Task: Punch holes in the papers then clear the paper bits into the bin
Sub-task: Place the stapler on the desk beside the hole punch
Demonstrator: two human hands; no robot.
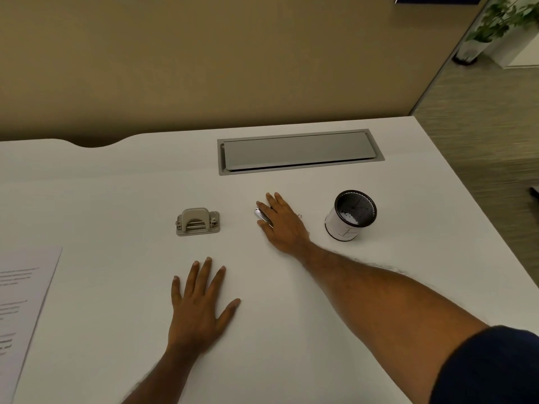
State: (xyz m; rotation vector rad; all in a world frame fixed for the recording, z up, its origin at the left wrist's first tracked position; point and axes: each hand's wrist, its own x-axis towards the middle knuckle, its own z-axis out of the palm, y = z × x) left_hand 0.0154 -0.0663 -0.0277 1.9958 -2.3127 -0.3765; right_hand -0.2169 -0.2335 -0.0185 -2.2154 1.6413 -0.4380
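The hole punch [197, 221] is grey with a domed lever and a flat base. It bears no brand that can be read and stands upright on the white surface [291, 330], nothing touching it.

Right of the hole punch and near it, the right hand [281, 221] lies palm down with its fingers stretched forward. A small shiny metal piece [263, 218] sits against its thumb side, towards the hole punch; whether the thumb pinches it or merely touches it I cannot tell.

Nearer the person than the hole punch, and apart from it, the left hand [201, 301] rests flat on the surface, fingers spread.

Further right of the hole punch, beyond the right hand, stands the bin [351, 215], a black mesh cup with a white band round its lower wall. The faint mark on the band is illegible. White paper bits [347, 218] lie inside.

Well to the left of the hole punch, at the picture's edge, lie the papers [23, 310]; their printed lines are too blurred to read.

Behind the hole punch and to the right, a grey hatch [300, 151] is set into the surface.
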